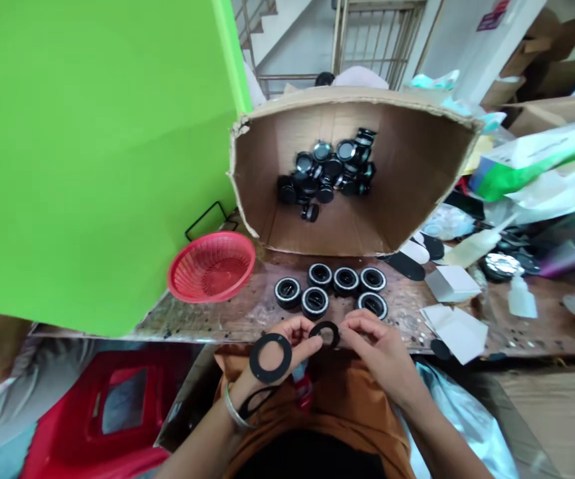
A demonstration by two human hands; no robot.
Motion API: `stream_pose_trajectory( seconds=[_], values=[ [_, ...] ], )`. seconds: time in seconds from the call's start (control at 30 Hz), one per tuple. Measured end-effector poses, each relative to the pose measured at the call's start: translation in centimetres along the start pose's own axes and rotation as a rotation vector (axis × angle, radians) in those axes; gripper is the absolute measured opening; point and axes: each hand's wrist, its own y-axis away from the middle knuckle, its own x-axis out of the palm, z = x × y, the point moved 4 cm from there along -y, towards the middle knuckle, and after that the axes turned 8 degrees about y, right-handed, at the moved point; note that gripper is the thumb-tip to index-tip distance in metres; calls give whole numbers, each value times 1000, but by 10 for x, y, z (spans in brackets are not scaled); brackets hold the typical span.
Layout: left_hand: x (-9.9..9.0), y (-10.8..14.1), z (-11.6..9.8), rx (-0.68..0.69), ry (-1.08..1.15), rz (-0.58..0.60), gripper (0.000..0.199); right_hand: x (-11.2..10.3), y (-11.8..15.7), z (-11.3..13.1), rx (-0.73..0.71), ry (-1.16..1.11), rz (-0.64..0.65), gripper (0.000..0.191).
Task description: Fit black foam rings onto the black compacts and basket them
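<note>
My left hand [301, 340] pinches a thin black ring [328, 326] between thumb and fingers, above the table's front edge. A second, larger black ring [270, 358] lies over the back of that hand, and another dark ring [257, 402] hangs at the wrist by a bracelet. My right hand [374, 342] is at the right side of the held ring, thumb and fingers close together; whether they grip anything is too small to tell. Just beyond both hands, several round black parts with pale rims [316, 302] stand on the table.
A cardboard box [397, 226] behind the parts holds several black round pieces [332, 169]. At the left are a red basket [212, 266] and a green panel [92, 146]. White card pieces [451, 285] and small bottles [521, 299] lie right. Part of a person shows far left.
</note>
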Motion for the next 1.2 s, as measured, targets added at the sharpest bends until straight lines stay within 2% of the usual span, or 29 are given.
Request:
stream_pose_trajectory(
  seconds=[0.1,0.17,0.33,0.47,0.63,0.7,0.8,0.87,0.97,1.03,1.1,1.17,1.2],
  values=[
    [-8,-1,0,12,58,-23,15,6,0,11,-214,247,-141,23],
    [-13,-1,-1,12,122,-76,14,14,4,14,-250,278,-160,29],
    [-15,1,-6,28,196,-115,13,32,14,9,-134,139,-133,36],
    [-17,2,-4,27,244,-150,20,46,20,4,-54,8,-133,45],
    [-21,2,5,23,292,-206,26,50,16,0,124,-241,-209,70],
    [-23,3,6,43,300,-234,25,48,13,-3,186,-305,-217,63],
    [-22,4,8,48,288,-192,23,48,8,-8,282,-320,-122,36],
    [-19,4,11,42,255,-150,22,48,7,-12,323,-322,-98,32],
    [-17,5,13,59,160,-118,28,45,9,-16,350,-350,-145,32],
    [-22,5,9,143,32,-192,49,42,10,-19,361,-377,-166,31],
    [-32,3,0,276,-174,-342,67,39,11,-23,369,-419,-181,30],
    [-41,-2,-10,387,-371,-460,69,36,12,-27,391,-496,-191,30],
    [-44,-8,-13,417,-434,-477,67,35,12,-29,411,-544,-188,30]
  ],
)
